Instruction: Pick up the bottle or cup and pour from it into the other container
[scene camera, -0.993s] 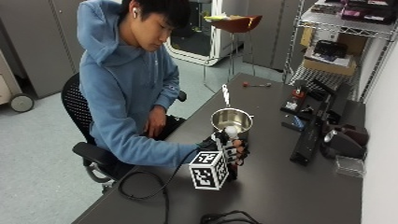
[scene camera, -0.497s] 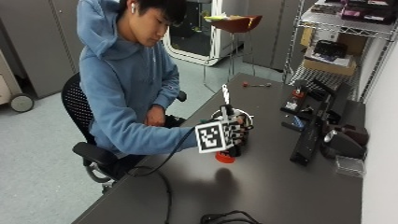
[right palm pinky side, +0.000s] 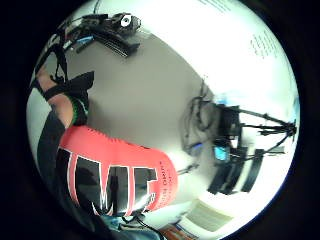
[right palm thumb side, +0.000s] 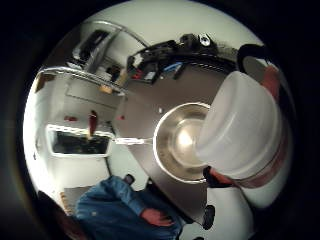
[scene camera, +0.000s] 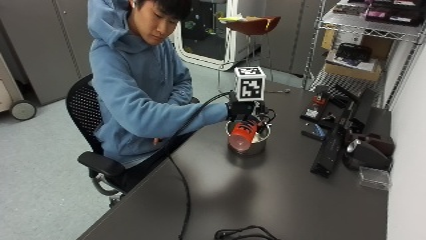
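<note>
Red plastic cup (scene camera: 241, 135) with black-and-white lettering on its side is being held tipped above the round shiny metal bowl (scene camera: 257, 145), which is sitting on the dark grey table (scene camera: 266, 195). In the outside view the cup's long axis is slanting steeply, its base turned down and toward the camera while its mouth is lying up under the gloved right hand (scene camera: 243, 111). The hand is wrapping its fingers around the cup from above, gripping it just over the bowl's near rim. Whether cup and bowl are touching cannot be told.

From the thumb side palm view, the cup's whitish end (right palm thumb side: 239, 131) is looming close to the palm and overlapping the bowl's rim (right palm thumb side: 161, 150), with the bowl's bright inside (right palm thumb side: 181, 139) lying open beside it. The little finger side palm view is showing the cup's red wall (right palm pinky side: 117, 175) with its large letters running along the length of the cup, and bare table (right palm pinky side: 145, 95) beyond.

A person in a blue hooded sweatshirt (scene camera: 136, 90) is sitting in a black mesh office chair (scene camera: 83, 107) at the table's edge, the right arm reaching out over the tabletop.
</note>
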